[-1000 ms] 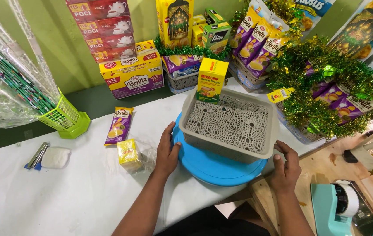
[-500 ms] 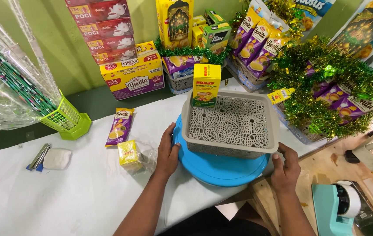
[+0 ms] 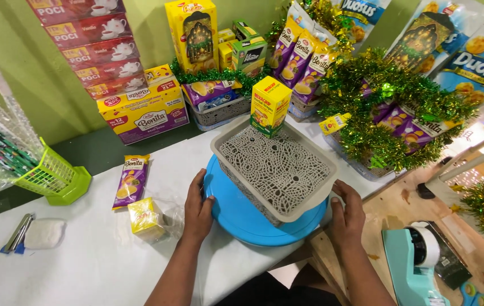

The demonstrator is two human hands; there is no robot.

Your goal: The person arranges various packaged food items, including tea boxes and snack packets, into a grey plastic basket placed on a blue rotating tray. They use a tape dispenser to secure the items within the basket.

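Turntable: round blue plastic disc (image 3: 236, 212) at the table's near edge, carrying a grey perforated plastic basket (image 3: 278, 170).
Left hand (image 3: 197, 211): fingers spread flat on the disc's left rim.
Right hand (image 3: 348, 213): open, pressed to the disc's right rim.
Basket content: yellow carton (image 3: 270, 106) upright at its far wall.
Surface: white tablecloth (image 3: 83, 260).
Background: green wall (image 3: 38, 96), green tinsel (image 3: 395, 113).

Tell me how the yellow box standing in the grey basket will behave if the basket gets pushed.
The yellow box stands upright on a narrow base at the basket's far rim, so it probably tips easily. It looks like thin cardboard, likely light. The basket's perforated floor may give slight grip.
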